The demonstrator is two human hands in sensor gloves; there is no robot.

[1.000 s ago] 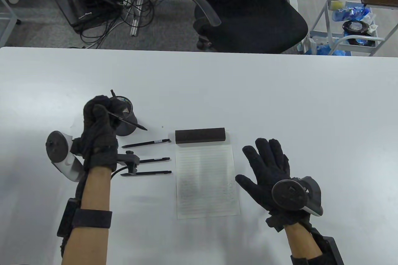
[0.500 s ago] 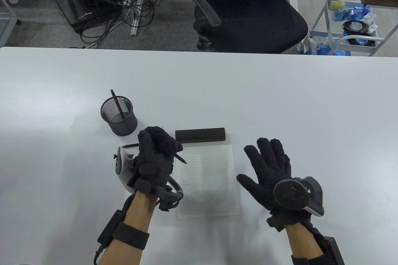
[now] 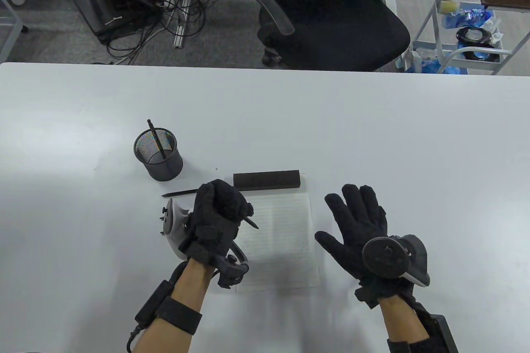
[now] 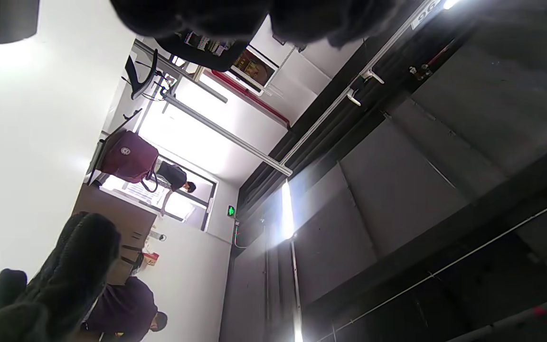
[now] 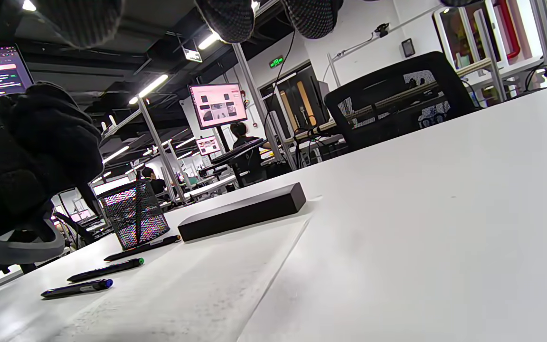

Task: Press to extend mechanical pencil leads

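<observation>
My left hand (image 3: 225,206) is closed in a fist around a black mechanical pencil (image 3: 251,223). The pencil's tip points down-right over the lined paper (image 3: 285,245). My right hand (image 3: 357,216) lies open and empty, palm down, on the table to the right of the paper. A black mesh pen cup (image 3: 158,154) holds one more pencil. One pencil (image 3: 180,193) shows on the table left of my left hand. The right wrist view shows three pencils lying there (image 5: 105,270), with the cup (image 5: 136,221) behind them. My left hand's thumb on the pencil is hidden.
A black rectangular block (image 3: 266,180) lies along the paper's top edge and also shows in the right wrist view (image 5: 242,211). An office chair (image 3: 331,18) stands beyond the table's far edge. The left wrist view shows mostly the ceiling.
My left hand carried the pencil from beside the pen cup down and right to the paper's left edge, then a little further right. My right hand has not moved.
</observation>
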